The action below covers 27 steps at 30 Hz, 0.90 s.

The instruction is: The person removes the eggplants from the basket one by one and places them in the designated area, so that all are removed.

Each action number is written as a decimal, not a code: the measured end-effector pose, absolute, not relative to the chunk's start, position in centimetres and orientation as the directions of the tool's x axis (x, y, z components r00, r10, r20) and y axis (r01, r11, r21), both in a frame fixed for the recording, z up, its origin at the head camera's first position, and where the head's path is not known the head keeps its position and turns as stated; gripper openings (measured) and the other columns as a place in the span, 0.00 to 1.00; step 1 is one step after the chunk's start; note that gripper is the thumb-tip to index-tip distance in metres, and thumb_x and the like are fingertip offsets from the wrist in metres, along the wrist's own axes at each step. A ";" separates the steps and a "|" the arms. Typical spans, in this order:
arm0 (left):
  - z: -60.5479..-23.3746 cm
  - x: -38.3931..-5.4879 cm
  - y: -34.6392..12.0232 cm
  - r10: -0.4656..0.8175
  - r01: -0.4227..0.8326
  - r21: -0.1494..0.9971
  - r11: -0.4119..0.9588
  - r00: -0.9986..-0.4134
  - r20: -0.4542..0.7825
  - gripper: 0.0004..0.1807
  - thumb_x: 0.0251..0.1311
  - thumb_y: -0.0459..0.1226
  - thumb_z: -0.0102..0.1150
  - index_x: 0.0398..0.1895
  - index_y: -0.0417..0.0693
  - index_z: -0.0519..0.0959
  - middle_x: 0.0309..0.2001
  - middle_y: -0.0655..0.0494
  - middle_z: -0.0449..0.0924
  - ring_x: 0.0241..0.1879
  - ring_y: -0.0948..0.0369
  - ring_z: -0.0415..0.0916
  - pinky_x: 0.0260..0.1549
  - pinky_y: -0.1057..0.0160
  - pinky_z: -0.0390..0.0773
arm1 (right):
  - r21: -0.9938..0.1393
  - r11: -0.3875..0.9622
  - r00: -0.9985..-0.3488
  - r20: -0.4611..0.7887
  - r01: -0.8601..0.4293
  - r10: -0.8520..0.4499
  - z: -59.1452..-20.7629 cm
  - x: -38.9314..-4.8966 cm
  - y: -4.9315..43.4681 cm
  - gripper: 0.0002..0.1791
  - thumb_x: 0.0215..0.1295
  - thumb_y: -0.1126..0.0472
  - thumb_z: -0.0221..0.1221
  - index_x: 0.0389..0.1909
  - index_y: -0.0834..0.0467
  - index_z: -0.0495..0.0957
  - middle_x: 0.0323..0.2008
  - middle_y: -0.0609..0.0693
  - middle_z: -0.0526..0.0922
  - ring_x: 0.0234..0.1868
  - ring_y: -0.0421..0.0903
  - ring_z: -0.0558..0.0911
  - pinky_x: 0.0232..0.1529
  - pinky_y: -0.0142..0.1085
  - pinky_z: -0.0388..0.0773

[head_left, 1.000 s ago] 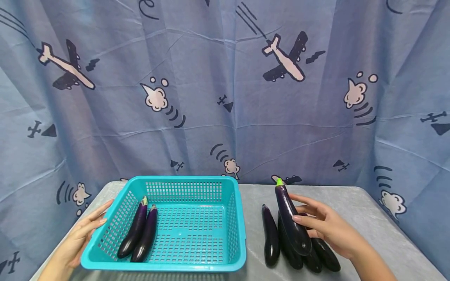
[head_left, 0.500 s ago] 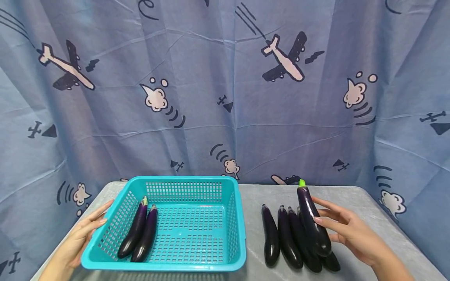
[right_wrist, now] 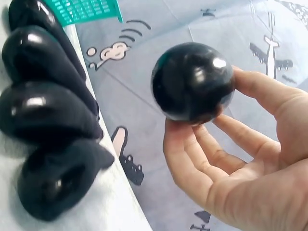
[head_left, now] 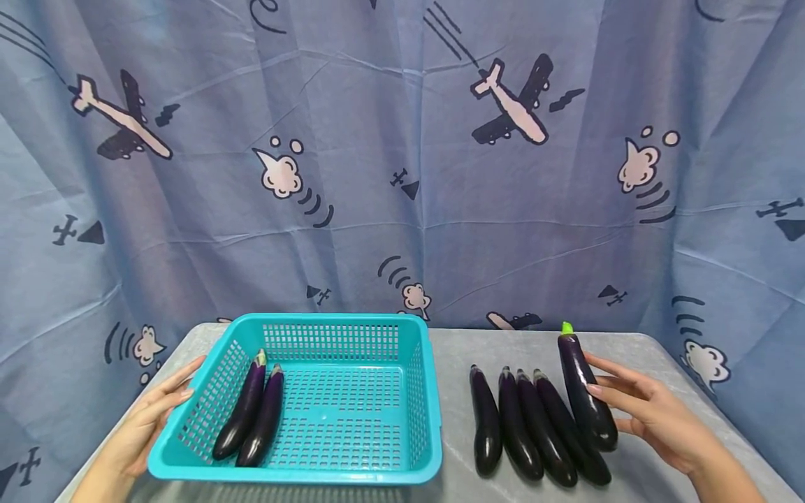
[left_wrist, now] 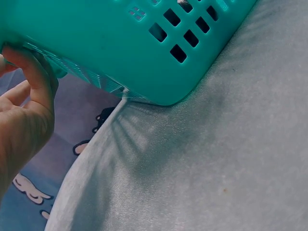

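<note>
My right hand (head_left: 660,412) holds a glossy dark purple eggplant (head_left: 588,402) with a bright green stem, thumb on one side and fingers on the other. In the right wrist view its round end (right_wrist: 192,82) faces the camera, raised off the table. Just left of it, several eggplants (head_left: 518,426) lie side by side on the table. My left hand (head_left: 147,419) grips the left side of a turquoise plastic basket (head_left: 295,477); in the left wrist view its curled fingers (left_wrist: 33,72) meet the basket's rim. Two eggplants (head_left: 242,412) lie inside the basket, against its left side.
The grey table (head_left: 455,356) carries the basket on the left and the eggplant row on the right. Behind its far edge hangs a blue curtain (head_left: 352,175) printed with airplanes and clouds.
My right hand has moved right with the green-stemmed eggplant, from above the row to its right side. More of the row now shows. The left hand and basket have stayed in place.
</note>
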<state>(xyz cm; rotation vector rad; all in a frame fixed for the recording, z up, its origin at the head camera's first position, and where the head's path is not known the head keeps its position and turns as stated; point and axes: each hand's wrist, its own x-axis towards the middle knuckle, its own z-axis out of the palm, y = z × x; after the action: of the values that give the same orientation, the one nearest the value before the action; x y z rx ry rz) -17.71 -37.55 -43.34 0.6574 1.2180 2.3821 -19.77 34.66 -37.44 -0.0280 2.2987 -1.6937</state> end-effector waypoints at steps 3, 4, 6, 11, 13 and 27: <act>-43.3 -17.8 -37.5 0.531 -0.126 0.823 -0.554 -0.814 0.234 0.37 0.83 0.28 0.16 0.79 0.61 0.70 0.71 0.55 0.77 0.67 0.52 0.78 0.60 0.50 0.83 | -0.934 0.322 -0.955 -0.224 0.154 -0.192 -37.8 -19.9 35.4 0.22 0.84 0.55 0.54 0.61 0.18 0.71 0.62 0.36 0.75 0.52 0.26 0.78 0.55 0.52 0.83; -43.3 -17.8 -37.5 0.531 -0.125 0.822 -0.555 -0.814 0.234 0.37 0.83 0.28 0.16 0.79 0.61 0.70 0.71 0.55 0.77 0.67 0.52 0.79 0.60 0.50 0.83 | -0.932 0.328 -0.954 -0.225 0.152 -0.198 -37.9 -20.0 35.7 0.23 0.84 0.55 0.54 0.62 0.18 0.71 0.64 0.37 0.74 0.53 0.25 0.78 0.55 0.53 0.83; -43.3 -17.8 -37.5 0.531 -0.126 0.820 -0.558 -0.814 0.236 0.36 0.83 0.28 0.16 0.79 0.61 0.70 0.71 0.55 0.77 0.67 0.51 0.79 0.60 0.50 0.83 | -0.929 0.337 -0.951 -0.232 0.153 -0.207 -38.2 -20.1 36.2 0.23 0.84 0.55 0.54 0.61 0.17 0.71 0.68 0.42 0.72 0.54 0.26 0.77 0.55 0.56 0.83; -43.3 -17.7 -37.5 0.540 -0.133 0.812 -0.568 -0.806 0.245 0.37 0.83 0.28 0.15 0.80 0.61 0.69 0.72 0.54 0.76 0.67 0.51 0.78 0.60 0.49 0.83 | -0.919 0.363 -0.936 -0.254 0.155 -0.243 -39.2 -20.5 37.5 0.24 0.84 0.55 0.53 0.63 0.17 0.71 0.72 0.48 0.71 0.59 0.34 0.76 0.56 0.64 0.81; -43.2 -17.7 -37.5 0.540 -0.136 0.813 -0.567 -0.806 0.242 0.37 0.83 0.28 0.15 0.80 0.61 0.69 0.72 0.54 0.76 0.67 0.51 0.78 0.61 0.49 0.83 | -0.910 0.383 -0.929 -0.271 0.161 -0.253 -39.6 -20.6 37.9 0.24 0.84 0.55 0.53 0.65 0.19 0.70 0.73 0.54 0.71 0.64 0.42 0.76 0.56 0.65 0.80; -43.5 -17.8 -37.6 0.554 -0.149 0.794 -0.590 -0.790 0.263 0.37 0.83 0.28 0.14 0.81 0.60 0.67 0.73 0.53 0.75 0.68 0.50 0.77 0.62 0.50 0.82 | -0.870 0.439 -0.899 -0.359 0.224 -0.251 -41.4 -21.4 38.7 0.28 0.85 0.50 0.51 0.81 0.47 0.65 0.80 0.78 0.46 0.77 0.79 0.56 0.55 0.63 0.81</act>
<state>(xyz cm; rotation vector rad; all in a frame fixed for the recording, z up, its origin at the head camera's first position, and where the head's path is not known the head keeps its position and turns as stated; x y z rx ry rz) -17.75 -37.56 -43.47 0.6986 1.1256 2.3848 -21.39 38.66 -41.37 -0.0229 2.2568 -1.4610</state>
